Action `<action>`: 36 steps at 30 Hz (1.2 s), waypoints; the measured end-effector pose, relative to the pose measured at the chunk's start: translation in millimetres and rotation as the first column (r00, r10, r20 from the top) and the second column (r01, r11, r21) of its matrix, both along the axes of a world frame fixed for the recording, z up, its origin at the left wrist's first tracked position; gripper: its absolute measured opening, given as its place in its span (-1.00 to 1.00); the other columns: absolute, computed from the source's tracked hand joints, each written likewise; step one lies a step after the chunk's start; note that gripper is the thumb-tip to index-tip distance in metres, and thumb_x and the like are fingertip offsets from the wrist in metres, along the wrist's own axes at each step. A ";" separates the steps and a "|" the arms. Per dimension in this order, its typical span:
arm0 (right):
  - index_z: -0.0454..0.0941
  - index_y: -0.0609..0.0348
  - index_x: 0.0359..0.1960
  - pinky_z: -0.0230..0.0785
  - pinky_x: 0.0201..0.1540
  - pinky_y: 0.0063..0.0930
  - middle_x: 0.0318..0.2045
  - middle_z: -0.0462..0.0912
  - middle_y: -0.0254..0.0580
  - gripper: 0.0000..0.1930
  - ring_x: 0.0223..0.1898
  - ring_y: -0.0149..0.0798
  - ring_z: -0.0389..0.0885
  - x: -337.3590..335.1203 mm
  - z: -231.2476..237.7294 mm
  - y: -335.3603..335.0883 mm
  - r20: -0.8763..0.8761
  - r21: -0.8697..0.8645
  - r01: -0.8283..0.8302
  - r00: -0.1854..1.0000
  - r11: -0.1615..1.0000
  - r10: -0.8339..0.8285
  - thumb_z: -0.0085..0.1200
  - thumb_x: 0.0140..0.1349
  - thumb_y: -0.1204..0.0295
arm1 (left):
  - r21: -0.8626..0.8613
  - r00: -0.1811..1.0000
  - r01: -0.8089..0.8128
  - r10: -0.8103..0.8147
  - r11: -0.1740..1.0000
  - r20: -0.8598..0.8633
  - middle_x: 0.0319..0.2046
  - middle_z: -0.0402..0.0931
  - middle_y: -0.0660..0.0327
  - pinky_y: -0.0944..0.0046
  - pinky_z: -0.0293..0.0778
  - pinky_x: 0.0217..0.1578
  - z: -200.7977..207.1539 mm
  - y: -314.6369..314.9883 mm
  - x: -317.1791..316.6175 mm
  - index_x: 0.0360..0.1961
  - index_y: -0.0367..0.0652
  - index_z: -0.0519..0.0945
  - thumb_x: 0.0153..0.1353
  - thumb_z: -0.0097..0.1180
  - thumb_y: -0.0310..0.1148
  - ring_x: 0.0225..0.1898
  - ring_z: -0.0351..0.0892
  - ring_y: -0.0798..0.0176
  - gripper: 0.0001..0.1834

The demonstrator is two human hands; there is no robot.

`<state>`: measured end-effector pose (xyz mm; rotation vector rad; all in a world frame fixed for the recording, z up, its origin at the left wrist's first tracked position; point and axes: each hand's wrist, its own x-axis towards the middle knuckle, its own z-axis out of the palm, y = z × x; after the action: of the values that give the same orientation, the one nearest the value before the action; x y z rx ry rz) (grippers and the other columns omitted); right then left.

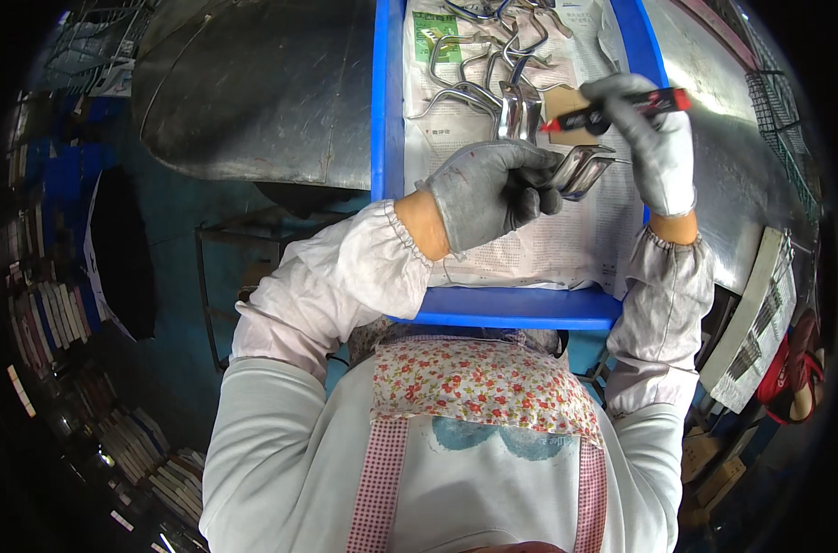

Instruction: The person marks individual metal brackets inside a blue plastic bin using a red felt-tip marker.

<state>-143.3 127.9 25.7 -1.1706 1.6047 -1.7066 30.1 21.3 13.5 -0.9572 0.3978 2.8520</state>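
Over the paper-lined blue tray (520, 309), my left hand (492, 192) in a grey glove is closed on shiny bent metal pieces (585, 172), held side by side. My right hand (654, 147), in a grey-and-white glove, grips a black marker pen (612, 111) with red ends. Its red tip points left, just above the held pieces and apart from them. Beyond my left hand, more bent metal pieces (518, 111) stand together in the tray. Several curved metal rods (465, 92) lie loosely toward the far end.
Newspaper (529, 263) lines the tray, with a brown cardboard piece (566, 115) on it. A grey metal table (253, 101) extends to the left. A dark metal frame (211, 295) stands below it. Wire racks (773, 120) are at the right, and stacked goods (59, 318) at the far left.
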 end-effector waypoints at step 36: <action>0.64 0.16 -0.29 0.43 -0.26 -0.63 -0.37 0.65 -0.28 -0.83 -0.35 -0.45 0.60 6.4 12.1 -3.7 -0.154 0.022 -0.009 0.988 1.000 0.013 0.18 0.04 0.61 | -0.179 0.994 0.106 -0.104 0.978 0.021 -0.42 0.54 0.16 0.66 0.25 -0.73 2.0 3.2 -0.2 -0.39 -0.30 0.47 0.23 -0.01 -0.42 -0.61 0.50 0.37 -0.86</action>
<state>-136.9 124.2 37.8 -1.3268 1.6996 -1.6217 29.9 24.5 15.5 -0.9494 0.6937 2.7501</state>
